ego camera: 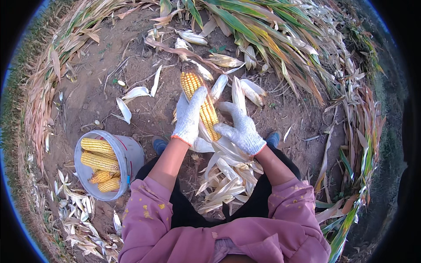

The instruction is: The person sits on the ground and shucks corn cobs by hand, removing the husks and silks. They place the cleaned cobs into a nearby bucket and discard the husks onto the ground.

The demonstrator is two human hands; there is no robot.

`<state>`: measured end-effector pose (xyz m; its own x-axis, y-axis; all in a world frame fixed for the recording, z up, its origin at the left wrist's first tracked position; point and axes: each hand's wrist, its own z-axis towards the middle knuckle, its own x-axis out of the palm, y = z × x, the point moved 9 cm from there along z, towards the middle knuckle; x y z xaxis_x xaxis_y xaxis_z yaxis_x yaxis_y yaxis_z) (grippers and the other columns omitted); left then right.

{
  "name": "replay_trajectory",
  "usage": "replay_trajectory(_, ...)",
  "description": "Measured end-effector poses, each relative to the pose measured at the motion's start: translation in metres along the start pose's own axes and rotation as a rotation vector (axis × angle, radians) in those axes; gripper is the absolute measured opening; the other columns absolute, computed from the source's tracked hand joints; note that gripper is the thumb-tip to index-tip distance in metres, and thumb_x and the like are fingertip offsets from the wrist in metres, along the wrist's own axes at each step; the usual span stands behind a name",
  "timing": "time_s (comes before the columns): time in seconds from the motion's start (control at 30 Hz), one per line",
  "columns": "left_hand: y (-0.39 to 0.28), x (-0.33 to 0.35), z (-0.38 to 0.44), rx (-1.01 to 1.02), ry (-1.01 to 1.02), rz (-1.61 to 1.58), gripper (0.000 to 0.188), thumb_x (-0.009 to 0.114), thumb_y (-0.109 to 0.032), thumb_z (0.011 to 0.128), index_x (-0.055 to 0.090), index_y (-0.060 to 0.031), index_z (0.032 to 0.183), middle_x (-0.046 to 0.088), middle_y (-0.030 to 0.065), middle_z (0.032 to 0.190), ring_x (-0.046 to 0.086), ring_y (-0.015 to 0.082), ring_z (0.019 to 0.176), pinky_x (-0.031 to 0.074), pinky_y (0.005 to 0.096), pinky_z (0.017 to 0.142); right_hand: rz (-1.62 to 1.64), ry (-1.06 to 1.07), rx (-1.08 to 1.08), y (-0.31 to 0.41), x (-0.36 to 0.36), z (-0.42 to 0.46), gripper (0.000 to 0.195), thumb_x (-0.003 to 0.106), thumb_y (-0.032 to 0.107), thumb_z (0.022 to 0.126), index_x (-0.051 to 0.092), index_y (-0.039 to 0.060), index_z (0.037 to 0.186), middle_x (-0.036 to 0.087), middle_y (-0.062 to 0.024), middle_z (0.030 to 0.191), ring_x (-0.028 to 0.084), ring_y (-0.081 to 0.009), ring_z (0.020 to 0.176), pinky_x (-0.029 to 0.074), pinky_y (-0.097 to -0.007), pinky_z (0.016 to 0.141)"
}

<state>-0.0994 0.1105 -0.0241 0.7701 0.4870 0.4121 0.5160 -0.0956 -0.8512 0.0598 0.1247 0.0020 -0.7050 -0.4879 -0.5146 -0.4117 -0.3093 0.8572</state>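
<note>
A yellow corn cob [208, 113], its kernels bare, slants in front of me with dark, dried silk at its far tip. My left hand [190, 113], in a white knit glove with orange cuff trim, grips the cob's middle, thumb across the kernels. Pale peeled husk leaves [227, 146] hang from the cob's near end. My right hand [239, 128], gloved alike, is beside that end with thumb and forefinger apart. Its thumb tip is at the lowest kernels; its other fingers are partly hidden. More stripped husks [227, 187] lie between my legs.
At left a white plastic bucket [133, 154] tilts toward me, holding several husked cobs [100, 161]. Ears still in husk [253, 92] lie on the soil [88, 98] ahead. Cut corn stalks and leaves [263, 36] are heaped at the far right. Loose husks [79, 213] litter the lower left.
</note>
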Motion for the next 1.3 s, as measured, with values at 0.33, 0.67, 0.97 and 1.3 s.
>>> replay_trajectory(0.33, -0.002, -0.016, 0.016, -0.12, 0.061, -0.354, 0.042, 0.054, -0.045, 0.094, 0.057, -0.0077, 0.113, 0.063, 0.0129, 0.101, 0.063, 0.0288, 0.089, 0.055, 0.0464, 0.082, 0.181, 0.347, 0.119, 0.004, 0.044, -0.016, 0.089, 0.073, 0.038, 0.073, 0.027, 0.0054, 0.142, 0.062, -0.026, 0.111, 0.063, -0.0411, 0.1, 0.05, -0.0438, 0.087)
replay_trajectory(0.67, -0.005, 0.002, 0.011, -0.203, 0.351, -0.641, 0.048, 0.045, -0.048, 0.098, 0.058, -0.0065, 0.117, 0.066, 0.0121, 0.109, 0.063, 0.0296, 0.097, 0.052, 0.0522, 0.085, 0.387, 0.395, 0.103, 0.003, 0.05, -0.016, 0.083, 0.074, 0.031, 0.079, 0.029, 0.0012, 0.142, 0.059, -0.016, 0.123, 0.058, -0.0207, 0.113, 0.045, -0.0337, 0.097)
replay_trajectory(0.97, 0.025, -0.003, 0.024, -0.151, -0.01, -0.528, 0.049, 0.046, -0.046, 0.098, 0.053, -0.0066, 0.127, 0.059, 0.0114, 0.125, 0.056, 0.0275, 0.114, 0.043, 0.0438, 0.102, 0.827, 0.042, 0.291, -0.015, 0.067, -0.004, 0.075, 0.075, 0.032, 0.083, 0.037, 0.0009, 0.14, 0.058, -0.0114, 0.128, 0.057, -0.016, 0.114, 0.043, -0.0305, 0.1)
replay_trajectory(1.3, -0.003, 0.042, -0.044, 0.155, 0.704, 0.835, 0.044, 0.046, -0.036, 0.1, 0.061, 0.0005, 0.119, 0.068, 0.012, 0.102, 0.065, 0.0203, 0.093, 0.051, 0.0335, 0.083, 1.316, -0.487, 0.486, -0.106, -0.012, 0.015, 0.051, 0.061, 0.05, 0.091, 0.052, 0.0066, 0.118, 0.062, -0.0082, 0.098, 0.063, -0.0234, 0.086, 0.055, -0.0382, 0.078)
